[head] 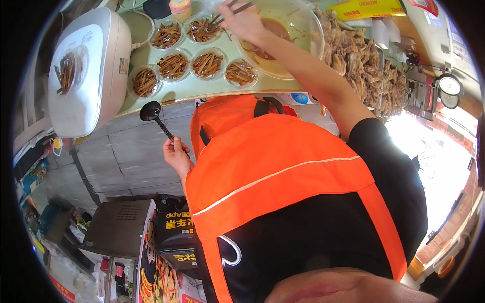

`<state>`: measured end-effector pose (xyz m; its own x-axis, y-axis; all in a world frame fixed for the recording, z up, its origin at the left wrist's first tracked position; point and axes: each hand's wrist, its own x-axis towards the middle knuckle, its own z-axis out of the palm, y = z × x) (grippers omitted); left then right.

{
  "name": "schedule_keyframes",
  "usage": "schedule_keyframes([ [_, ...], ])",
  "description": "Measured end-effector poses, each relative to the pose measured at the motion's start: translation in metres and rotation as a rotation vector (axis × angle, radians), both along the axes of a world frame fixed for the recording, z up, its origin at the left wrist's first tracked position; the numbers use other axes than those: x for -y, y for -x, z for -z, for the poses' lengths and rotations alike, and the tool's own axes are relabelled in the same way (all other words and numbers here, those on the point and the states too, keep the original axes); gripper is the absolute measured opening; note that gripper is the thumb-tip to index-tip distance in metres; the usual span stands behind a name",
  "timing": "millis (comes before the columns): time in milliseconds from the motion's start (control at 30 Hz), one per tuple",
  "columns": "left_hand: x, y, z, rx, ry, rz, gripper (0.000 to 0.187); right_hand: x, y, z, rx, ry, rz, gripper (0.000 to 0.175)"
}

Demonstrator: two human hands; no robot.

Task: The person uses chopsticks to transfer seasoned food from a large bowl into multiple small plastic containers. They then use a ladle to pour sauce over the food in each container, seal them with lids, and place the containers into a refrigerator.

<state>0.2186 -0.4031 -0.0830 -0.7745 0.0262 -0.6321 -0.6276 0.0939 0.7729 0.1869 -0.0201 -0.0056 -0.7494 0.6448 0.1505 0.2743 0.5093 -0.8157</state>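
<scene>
My left hand (178, 153) grips the handle of a black ladle (150, 111), its bowl just off the table's front edge. My right hand (242, 22) holds dark chopsticks (235, 10), their tips over a clear plastic bowl of brown strips (203, 30) in the back row. Several more such bowls stand near it, among them a bowl of strips (207, 64) in front and another bowl (241, 72) beside the basin. Behind my right forearm is a large translucent basin (308, 41) with reddish-brown sauce (271, 36) in it. Another filled bowl (67, 72) sits on a white appliance (96, 75).
A pile of cooked poultry pieces (354, 62) lies right of the basin, near a yellow package (365, 9). A jar (180, 9) stands at the back. The pale green table's front edge (182, 99) borders my orange apron. A dark cabinet (118, 227) stands at lower left.
</scene>
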Motion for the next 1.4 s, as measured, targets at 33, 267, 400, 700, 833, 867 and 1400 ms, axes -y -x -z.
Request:
schedule_keyframes([
  [33,0.002,0.001,0.002,-0.010,-0.016,-0.010,0.012,-0.006,-0.001,-0.005,0.071,0.032,0.020,0.034],
  [267,0.001,0.017,0.009,-0.056,-0.031,0.014,0.015,-0.003,0.014,0.005,-0.023,-0.281,-0.122,0.029],
  [400,0.005,0.025,0.010,-0.045,-0.051,-0.013,0.010,0.010,0.009,-0.011,0.067,-0.019,-0.052,0.033],
  [700,0.006,0.029,0.012,0.010,-0.025,-0.004,0.010,-0.003,0.015,-0.002,0.410,-0.182,0.055,0.038],
  [833,0.007,0.032,0.013,-0.008,-0.040,0.016,0.011,0.004,0.022,0.029,0.431,-0.259,0.071,0.039],
  [867,0.007,0.033,0.014,-0.018,-0.048,0.009,0.011,0.005,0.023,0.030,0.405,-0.230,0.092,0.039],
  [1400,0.005,0.031,0.016,0.009,-0.049,-0.008,0.011,-0.010,0.019,0.005,0.150,-0.112,0.160,0.034],
])
